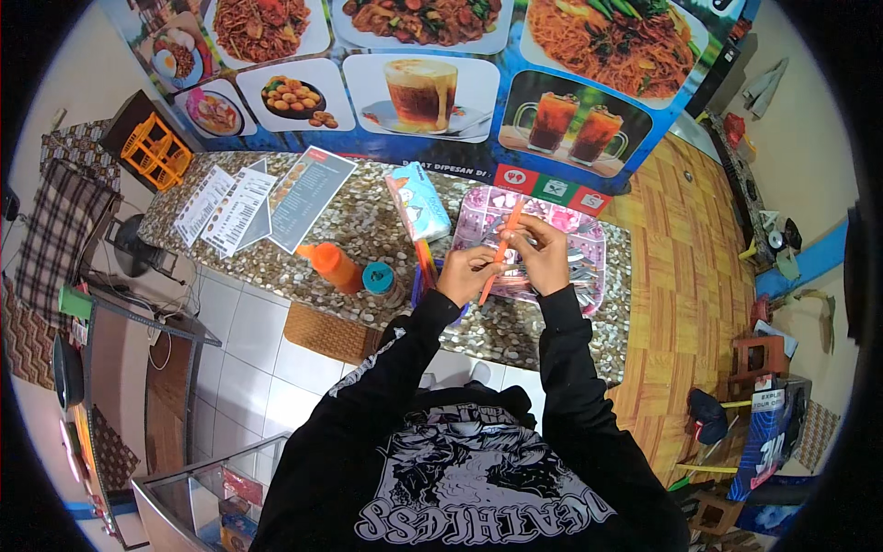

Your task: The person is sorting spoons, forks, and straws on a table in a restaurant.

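A long, thin orange strip (510, 226), possibly a paper sleeve, slants between my two hands. My left hand (463, 274) pinches it near the lower end. Higher up, the fingers of my right hand (543, 255) grip the same strip. Beneath both hands lies a pink patterned cutlery tray (476, 201) with compartments, partly covered by my hands. Metal cutlery (585, 274) fills its right side. Behind my left wrist is a blue basket (418, 292), mostly hidden, with a red and yellow packet (425, 262) sticking up from it.
On the pebble-patterned counter (372, 207) are a tissue pack (419, 203), an orange squeeze bottle (332, 265), a teal-lidded jar (379, 279) and several menu sheets (314, 196). A food-picture banner (331, 141) stands along the far edge. An orange rack (156, 153) sits at far left.
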A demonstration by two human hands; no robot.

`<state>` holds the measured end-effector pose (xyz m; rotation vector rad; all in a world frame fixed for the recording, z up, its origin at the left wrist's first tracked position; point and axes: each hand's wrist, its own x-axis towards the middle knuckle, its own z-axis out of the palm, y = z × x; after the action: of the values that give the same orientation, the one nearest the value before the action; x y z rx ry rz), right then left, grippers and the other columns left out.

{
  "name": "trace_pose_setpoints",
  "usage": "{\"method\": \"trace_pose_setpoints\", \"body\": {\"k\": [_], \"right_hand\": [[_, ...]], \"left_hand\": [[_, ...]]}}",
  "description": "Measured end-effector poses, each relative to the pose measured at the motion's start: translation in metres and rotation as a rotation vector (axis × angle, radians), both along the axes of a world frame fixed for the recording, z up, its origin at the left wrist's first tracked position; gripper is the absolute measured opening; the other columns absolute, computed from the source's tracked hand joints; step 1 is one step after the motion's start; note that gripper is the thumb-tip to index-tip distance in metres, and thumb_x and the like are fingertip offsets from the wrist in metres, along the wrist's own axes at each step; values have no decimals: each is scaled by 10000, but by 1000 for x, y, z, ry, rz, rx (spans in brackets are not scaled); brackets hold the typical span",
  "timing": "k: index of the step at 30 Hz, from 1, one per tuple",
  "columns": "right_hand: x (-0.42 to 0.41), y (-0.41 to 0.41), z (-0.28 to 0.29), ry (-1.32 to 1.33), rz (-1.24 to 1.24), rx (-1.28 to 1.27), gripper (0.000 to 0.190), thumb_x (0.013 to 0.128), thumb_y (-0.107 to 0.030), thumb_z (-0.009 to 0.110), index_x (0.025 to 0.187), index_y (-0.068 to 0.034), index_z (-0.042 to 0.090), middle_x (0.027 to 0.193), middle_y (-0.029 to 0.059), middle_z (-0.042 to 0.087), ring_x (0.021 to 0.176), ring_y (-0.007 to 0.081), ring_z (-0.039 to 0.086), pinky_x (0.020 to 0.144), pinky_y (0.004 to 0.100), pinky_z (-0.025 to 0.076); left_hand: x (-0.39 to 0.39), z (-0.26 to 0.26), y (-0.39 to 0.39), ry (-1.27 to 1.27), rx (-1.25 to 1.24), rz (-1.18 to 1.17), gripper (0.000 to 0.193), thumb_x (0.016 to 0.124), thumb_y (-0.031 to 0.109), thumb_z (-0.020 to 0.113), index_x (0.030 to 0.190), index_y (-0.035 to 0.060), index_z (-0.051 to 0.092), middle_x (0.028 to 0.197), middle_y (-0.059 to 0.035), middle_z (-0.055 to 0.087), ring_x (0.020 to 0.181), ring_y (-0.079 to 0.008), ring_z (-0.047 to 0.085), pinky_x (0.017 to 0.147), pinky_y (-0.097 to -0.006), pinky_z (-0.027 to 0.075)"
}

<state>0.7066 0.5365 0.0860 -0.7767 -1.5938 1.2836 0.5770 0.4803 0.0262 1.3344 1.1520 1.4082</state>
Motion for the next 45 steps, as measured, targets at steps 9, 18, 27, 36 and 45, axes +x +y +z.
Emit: {"method": "trace_pose_setpoints", "body": {"k": [9, 18, 27, 36, 45], "right_hand": [[-34, -20, 24, 33, 61, 132, 159, 726, -28, 638, 868, 36, 604, 820, 62, 612, 742, 108, 579, 670, 229, 443], [-69, -34, -48, -191, 46, 227, 207, 685, -75, 684, 851, 21, 605, 707, 89, 571, 618, 145, 549, 574, 251, 426], [-88, -43, -96, -281, 127, 170, 218, 656, -10, 669, 851, 32, 580, 758, 116, 604, 641, 168, 597, 591, 262, 476], [-77, -21, -94, -338, 22, 304, 241, 682, 38, 598, 921, 12, 585, 886, 167, 590, 742, 217, 603, 590, 287, 482], [-88, -33, -83, -286, 130, 136, 291, 702, 68, 563, 988, 18, 562, 875, 148, 602, 726, 200, 613, 622, 272, 495]], "left_hand": [[-38, 22, -41, 160, 69, 224, 217, 742, 11, 628, 926, -79, 556, 859, -101, 626, 796, -126, 604, 696, -229, 487], [-74, -14, -77, 54, -140, 462, 222, 738, 126, 669, 894, -8, 586, 818, -44, 602, 761, -95, 575, 680, -218, 468], [-75, -43, -79, 168, -126, 516, 219, 752, 87, 640, 922, -30, 563, 840, -76, 615, 772, -108, 584, 672, -230, 474], [-73, -46, -66, 336, -30, 583, 267, 718, 62, 664, 952, -20, 565, 781, -78, 603, 653, -124, 574, 570, -234, 467], [-82, -39, -49, 452, -104, 536, 265, 710, 52, 662, 950, -24, 578, 762, -100, 616, 651, -132, 585, 564, -234, 455]]}}
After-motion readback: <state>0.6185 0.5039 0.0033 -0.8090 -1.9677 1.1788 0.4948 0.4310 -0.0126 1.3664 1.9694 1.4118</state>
